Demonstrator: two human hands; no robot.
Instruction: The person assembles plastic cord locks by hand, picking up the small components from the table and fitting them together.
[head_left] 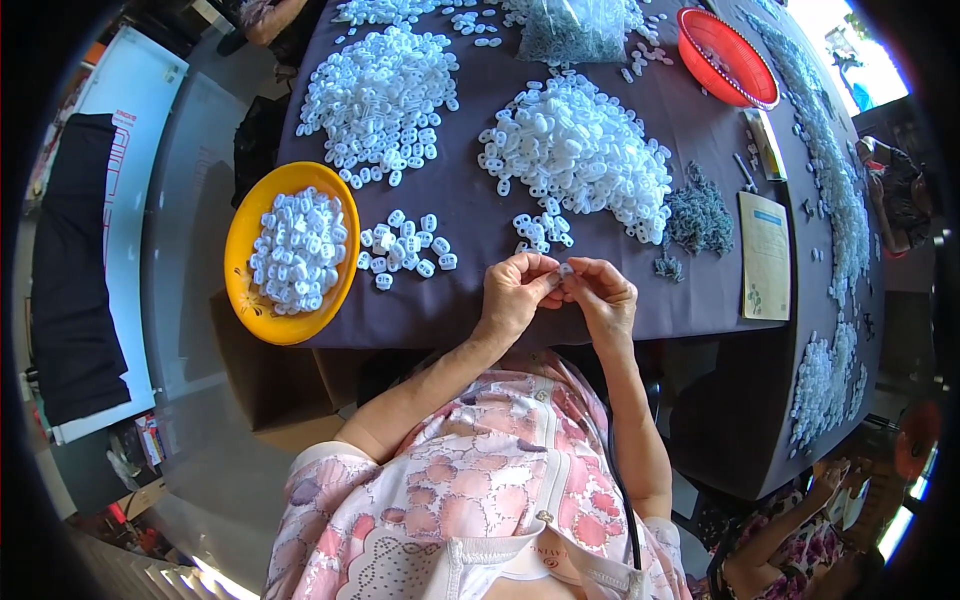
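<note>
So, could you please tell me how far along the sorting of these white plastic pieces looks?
Done, it seems: the yellow bowl holds a heap, with a small cluster beside it. In hand: the left hand and right hand pinch one white piece. Left: two large piles remain.

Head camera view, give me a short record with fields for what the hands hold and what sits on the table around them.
left hand: pinching a small white plastic piece together with the right hand
right hand: fingertips on the same piece
table: dark purple cloth
yellow bowl: left of the hands, holds white pieces
small cluster: loose white pieces beside the bowl
big piles: white pieces, farther back
grey bits: right of the piles
red basket: far right corner
</note>
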